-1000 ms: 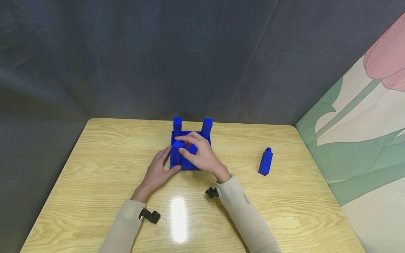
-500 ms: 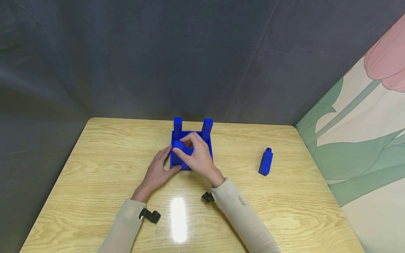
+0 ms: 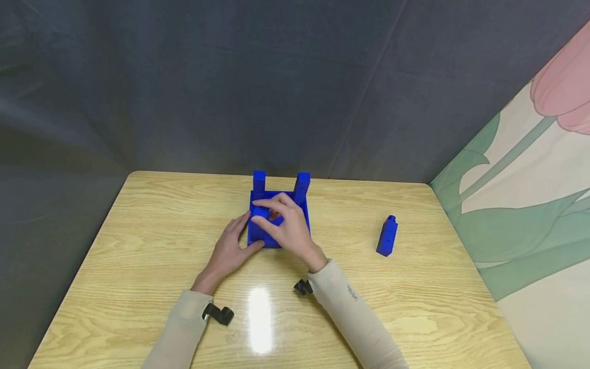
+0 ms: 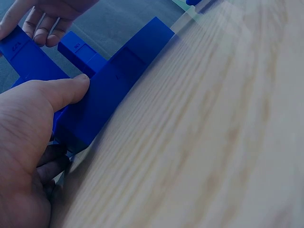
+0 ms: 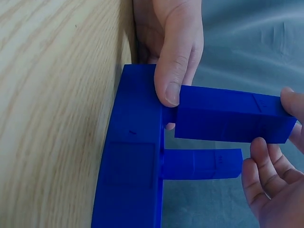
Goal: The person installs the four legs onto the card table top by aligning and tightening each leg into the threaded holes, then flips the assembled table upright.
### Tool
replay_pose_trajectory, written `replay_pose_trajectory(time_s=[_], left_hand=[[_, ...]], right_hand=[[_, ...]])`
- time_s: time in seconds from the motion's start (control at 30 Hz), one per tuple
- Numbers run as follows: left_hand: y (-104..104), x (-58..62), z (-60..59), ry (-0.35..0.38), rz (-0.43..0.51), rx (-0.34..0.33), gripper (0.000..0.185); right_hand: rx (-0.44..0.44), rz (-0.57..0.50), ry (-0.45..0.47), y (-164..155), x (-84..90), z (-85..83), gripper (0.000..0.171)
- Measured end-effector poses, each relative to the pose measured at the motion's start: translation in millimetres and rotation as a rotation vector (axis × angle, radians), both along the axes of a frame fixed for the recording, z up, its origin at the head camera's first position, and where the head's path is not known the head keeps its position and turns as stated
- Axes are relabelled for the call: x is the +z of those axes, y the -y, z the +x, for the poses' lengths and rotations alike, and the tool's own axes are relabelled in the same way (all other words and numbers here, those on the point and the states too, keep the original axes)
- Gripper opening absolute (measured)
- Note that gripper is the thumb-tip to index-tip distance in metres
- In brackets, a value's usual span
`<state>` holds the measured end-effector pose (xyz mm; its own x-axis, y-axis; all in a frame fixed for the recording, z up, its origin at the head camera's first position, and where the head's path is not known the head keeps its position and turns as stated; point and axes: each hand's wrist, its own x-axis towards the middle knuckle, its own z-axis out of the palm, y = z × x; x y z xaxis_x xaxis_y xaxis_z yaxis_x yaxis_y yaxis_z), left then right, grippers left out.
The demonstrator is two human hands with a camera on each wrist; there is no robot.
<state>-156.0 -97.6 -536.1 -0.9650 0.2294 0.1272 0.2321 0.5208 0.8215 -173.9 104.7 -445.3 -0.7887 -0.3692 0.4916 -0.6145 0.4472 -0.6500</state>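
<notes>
A: Where is the part? The blue square plastic base plate [image 3: 276,237] sits mid-bench [image 3: 138,246], two posts upright at its far edge. Left hand [image 3: 229,249] braces the near-left corner, thumb pressed flat on the edge, fingers relaxed.

B: Right hand [image 3: 288,229] pinches a blue rectangular plastic post [image 5: 230,114] at its top end, its foot at the plate.

A: Judgement: hold the post square to the plate and press straight down; keep the left thumb firm.

B: A spare blue plastic post [image 3: 387,236] stands well apart, right.

Upright pegs [image 3: 301,185] behind blue base [image 3: 258,238]; open table [image 3: 138,230] left and front.
</notes>
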Motion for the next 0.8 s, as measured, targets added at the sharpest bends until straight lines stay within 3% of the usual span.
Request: replay_pose_trajectory(time_s=[0.5, 0.8], left_hand=[[0, 0.5, 0.7, 0.02, -0.011, -0.001, 0.096], [0, 1.1, 0.8, 0.024, -0.001, -0.005, 0.097]], right_hand=[[0.193, -0.004, 0.087, -16, 1.4, -8.1, 0.039], [0.171, -0.019, 0.125, -16, -1.2, -9.6, 0.038]])
